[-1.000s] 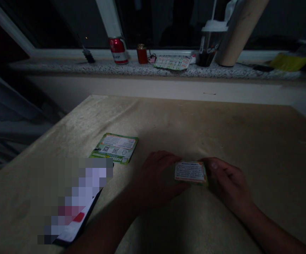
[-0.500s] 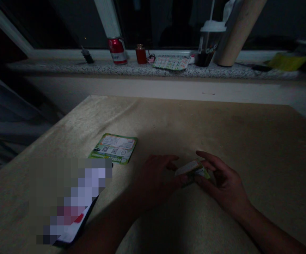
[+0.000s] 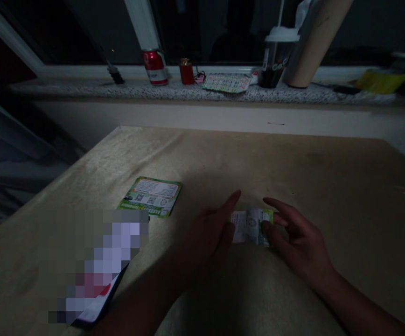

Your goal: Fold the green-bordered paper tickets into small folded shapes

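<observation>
Between my two hands is a small creased leaflet (image 3: pixel 246 226) with white printed panels and a green right edge, spread partly open along a fold. My left hand (image 3: pixel 207 238) pinches its left edge with the thumb, while the index finger points forward. At the right edge my right hand (image 3: pixel 302 240) grips it, thumb on the front and other fingers behind, the index finger stretched out. Left of my hands, a green-and-white printed leaflet (image 3: pixel 151 196) with square codes lies flat on the table.
A phone (image 3: pixel 99 303), its screen blurred out, lies at the table's (image 3: pixel 328 186) left front. On the windowsill (image 3: pixel 132 92) stand a red can (image 3: pixel 155 67), a red bottle (image 3: pixel 187 72), a blister pack (image 3: pixel 226 83), a lidded cup (image 3: pixel 274 58) and a cardboard tube (image 3: pixel 316 46).
The leaflet in my hands has gone from folded and tilted to spread open, with its printed panels facing me. My left index finger has straightened forward; my right hand has barely moved.
</observation>
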Motion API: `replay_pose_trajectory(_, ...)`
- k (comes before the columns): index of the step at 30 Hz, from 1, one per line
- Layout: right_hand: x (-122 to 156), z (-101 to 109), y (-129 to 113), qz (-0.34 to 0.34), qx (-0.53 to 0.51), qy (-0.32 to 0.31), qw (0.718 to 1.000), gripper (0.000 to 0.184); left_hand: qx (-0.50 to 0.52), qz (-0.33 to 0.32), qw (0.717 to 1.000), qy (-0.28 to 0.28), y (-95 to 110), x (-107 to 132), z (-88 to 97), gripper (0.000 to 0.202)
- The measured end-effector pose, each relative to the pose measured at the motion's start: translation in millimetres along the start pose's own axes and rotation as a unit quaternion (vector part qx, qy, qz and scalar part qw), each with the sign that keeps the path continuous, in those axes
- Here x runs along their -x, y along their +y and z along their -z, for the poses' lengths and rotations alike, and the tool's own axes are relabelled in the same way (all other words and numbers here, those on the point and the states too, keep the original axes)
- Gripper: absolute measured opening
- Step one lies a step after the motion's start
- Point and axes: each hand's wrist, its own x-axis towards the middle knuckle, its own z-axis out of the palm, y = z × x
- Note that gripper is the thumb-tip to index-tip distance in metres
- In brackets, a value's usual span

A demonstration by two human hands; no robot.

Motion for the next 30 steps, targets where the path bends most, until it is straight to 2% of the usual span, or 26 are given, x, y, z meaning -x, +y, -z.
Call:
replay_pose_trajectory(4,-3,3,0,0.006,0.032,0.009,0.999,0.027,-0.053,-0.066,0.996,0.021,-1,0,1.5,0.063)
replay_pose_trajectory(8,-7,4,0,0.002,0.056,0.011,0.998,0.019,-0.099,-0.099,0.99,0.025,-3,1,2.9,0.052)
replay_pose_trajectory(12,-10,4,2,-0.011,0.028,0.002,1.0,0.015,-0.117,-0.115,0.986,0.012,-5,0,2.4,0.039)
replay_pose_trajectory(16,-11,1,5,-0.029,-0.007,-0.015,0.999,0.015,-0.11,-0.141,0.984,-0.005,-7,-1,2.1,0.035)
replay_pose_trajectory(19,-12,-1,8,-0.042,-0.02,-0.037,0.998,0.014,-0.104,-0.149,0.983,-0.028,-6,-1,2.8,0.035)
replay_pose_trajectory(24,-13,-1,12,-0.031,0.022,-0.079,0.996,0.018,-0.111,-0.138,0.98,-0.091,-1,-2,4.0,0.038)
replay_pose_trajectory(30,-16,5,12,0.035,0.131,-0.132,0.982,0.017,-0.118,-0.127,0.978,-0.112,-1,-3,4.2,0.024)
